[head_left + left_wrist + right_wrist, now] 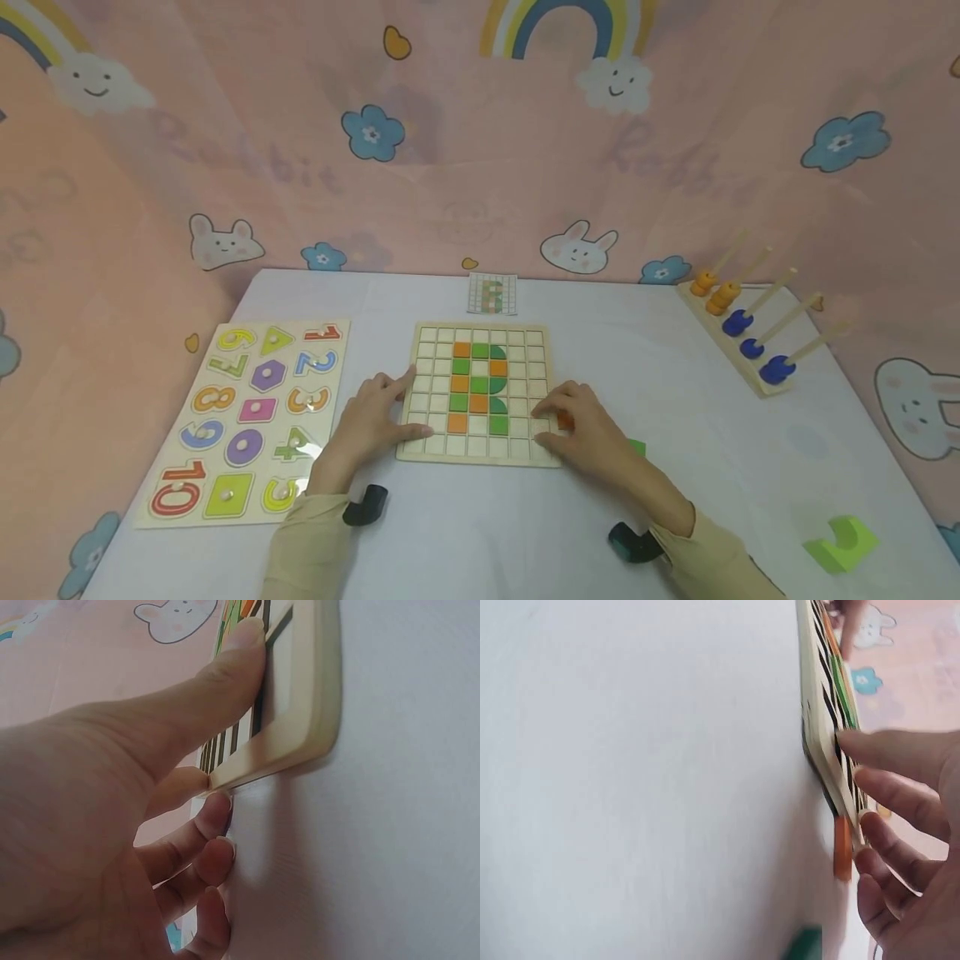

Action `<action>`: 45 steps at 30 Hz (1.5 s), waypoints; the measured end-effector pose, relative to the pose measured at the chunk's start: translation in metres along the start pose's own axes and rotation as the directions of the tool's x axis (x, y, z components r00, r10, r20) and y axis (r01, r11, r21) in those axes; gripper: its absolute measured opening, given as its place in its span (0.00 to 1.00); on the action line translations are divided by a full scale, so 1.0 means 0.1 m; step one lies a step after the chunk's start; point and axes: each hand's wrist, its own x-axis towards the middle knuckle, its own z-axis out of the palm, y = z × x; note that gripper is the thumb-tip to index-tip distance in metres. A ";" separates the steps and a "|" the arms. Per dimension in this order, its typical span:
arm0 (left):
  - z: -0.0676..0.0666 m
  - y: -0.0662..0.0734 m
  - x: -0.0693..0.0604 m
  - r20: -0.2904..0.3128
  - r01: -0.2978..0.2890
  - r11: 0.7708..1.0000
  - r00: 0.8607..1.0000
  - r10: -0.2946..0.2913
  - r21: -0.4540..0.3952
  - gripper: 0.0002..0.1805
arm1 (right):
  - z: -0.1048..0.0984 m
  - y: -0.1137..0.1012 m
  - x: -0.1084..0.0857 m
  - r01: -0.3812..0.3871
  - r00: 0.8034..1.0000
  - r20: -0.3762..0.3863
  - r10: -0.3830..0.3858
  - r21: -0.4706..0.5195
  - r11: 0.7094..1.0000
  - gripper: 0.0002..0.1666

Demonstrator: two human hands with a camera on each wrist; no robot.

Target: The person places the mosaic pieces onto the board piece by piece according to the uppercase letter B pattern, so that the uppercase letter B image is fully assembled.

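A wooden grid board [480,452] lies flat on the table, with orange and green square tiles and green rounded tiles set in its middle columns. My left hand [372,417] holds its left side; in the left wrist view the thumb [225,671] lies on the board's face and the index finger is at the edge. Over the right side is my right hand [588,429], its thumb and index fingertips touching the grid. No tile shows between them. An orange tile [843,851] rests on the table against the board's edge, partly hidden by the right hand in the head view.
Behind the board stands a small pattern card [492,294]. A number-and-shape puzzle [243,417] lies at left. At right are a bead-peg stand [738,337], a green arch block [842,546] and a green piece [637,447] beside the right forearm.
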 end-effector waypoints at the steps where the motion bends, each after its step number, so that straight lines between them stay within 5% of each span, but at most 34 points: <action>1: 0.00 0.00 0.00 -0.001 0.000 1.000 1.000 0.000 -0.001 0.58 | -0.04 0.03 -0.02 0.002 1.000 0.007 -0.002 -0.004 1.000 0.16; 11: -0.01 0.01 0.00 -0.001 0.006 1.000 1.000 -0.006 0.002 0.58 | -0.32 0.24 -0.18 -0.095 0.988 0.119 0.100 -0.045 0.994 0.32; 24: 0.00 0.01 0.00 0.007 0.007 1.000 1.000 -0.007 0.003 0.58 | -0.57 0.42 -0.37 -0.154 0.974 0.158 0.162 -0.064 0.986 0.42; 39: -0.01 0.00 0.01 0.004 0.010 1.000 1.000 -0.010 0.005 0.58 | -0.43 0.39 -0.25 -0.099 0.988 0.111 0.103 -0.047 0.994 0.34; 45: -0.01 0.00 0.01 0.010 0.012 1.000 1.000 -0.012 0.001 0.58 | -0.46 0.39 -0.25 -0.129 0.982 0.126 0.139 -0.086 0.988 0.40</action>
